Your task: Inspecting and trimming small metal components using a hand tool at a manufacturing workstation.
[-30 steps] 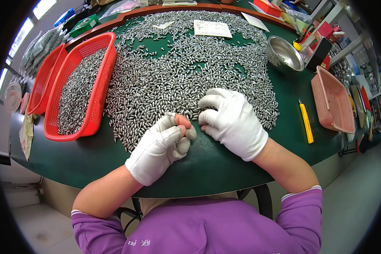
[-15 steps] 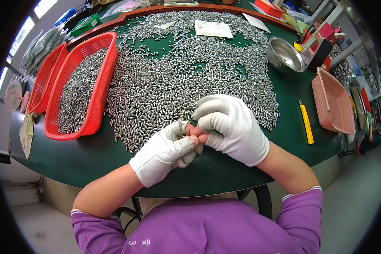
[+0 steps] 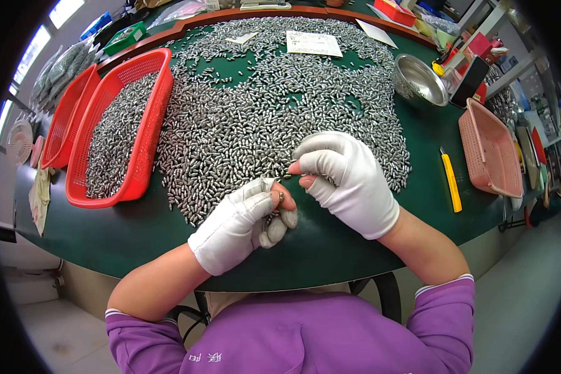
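White paper labels lie on the far part of the green table (image 3: 330, 249): a printed rectangular slip (image 3: 313, 43) on top of the heap of small metal pieces (image 3: 274, 118), a smaller slip (image 3: 242, 38) to its left, and a plain sheet (image 3: 377, 32) at the far right rim. Clear plastic bags (image 3: 62, 65) sit beyond the red baskets (image 3: 115, 134) at the left. The left hand (image 3: 240, 225), gloved in white, is curled and pinches one small metal piece (image 3: 281, 196) between bare fingertips; its long axis cannot be made out. The right hand (image 3: 346, 181), also gloved, is loosely closed just beside it, fingertips at the heap's near edge; whether it grips anything cannot be told.
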### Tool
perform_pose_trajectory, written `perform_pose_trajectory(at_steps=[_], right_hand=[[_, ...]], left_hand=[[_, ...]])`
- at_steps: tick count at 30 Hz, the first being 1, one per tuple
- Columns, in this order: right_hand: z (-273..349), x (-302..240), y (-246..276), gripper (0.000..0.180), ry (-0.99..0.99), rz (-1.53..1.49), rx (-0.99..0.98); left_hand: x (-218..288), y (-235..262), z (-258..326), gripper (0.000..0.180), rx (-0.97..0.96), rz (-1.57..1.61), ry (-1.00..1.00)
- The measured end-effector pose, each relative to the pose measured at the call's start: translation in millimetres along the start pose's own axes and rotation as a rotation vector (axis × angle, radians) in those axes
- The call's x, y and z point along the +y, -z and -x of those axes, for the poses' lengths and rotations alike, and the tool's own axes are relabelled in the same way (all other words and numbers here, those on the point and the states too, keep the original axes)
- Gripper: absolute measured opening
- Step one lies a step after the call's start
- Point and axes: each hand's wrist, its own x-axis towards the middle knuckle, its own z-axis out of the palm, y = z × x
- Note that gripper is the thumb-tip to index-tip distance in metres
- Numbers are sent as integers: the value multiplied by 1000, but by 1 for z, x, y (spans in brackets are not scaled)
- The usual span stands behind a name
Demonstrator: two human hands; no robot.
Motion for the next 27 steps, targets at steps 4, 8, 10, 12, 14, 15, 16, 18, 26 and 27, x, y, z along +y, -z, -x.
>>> perform_pose_trajectory(at_steps=[4,8,10,12,14,15,16,18,26,27], right_hand=[[0,5,-2,20,20,123,19],[-2,3,-4,23,13,256,-89],[-2,2,-5,23,19,298,-118],[0,3,-7,24,23,344,-147],[2,5,-11,23,58,375,-132],[2,3,-10,23,59,374,-133],[1,1,-9,23,41,374,-161],[1,0,-9,23,21,376,-190],[-2,-1,-7,21,61,188,-83],[-4,-1,-5,23,108,122,-46]], left_hand=[[2,-2,1,16,110,-46,-26],[-1,3,0,15,71,25,-97],[-2,4,0,18,25,55,-172],[-2,3,0,18,33,75,-182],[-2,2,0,19,44,95,-193],[-1,2,1,17,65,109,-181],[-1,2,1,16,86,124,-170],[0,2,0,15,84,131,-159],[-2,4,-1,14,102,65,-111],[-2,2,-1,15,110,29,-76]])
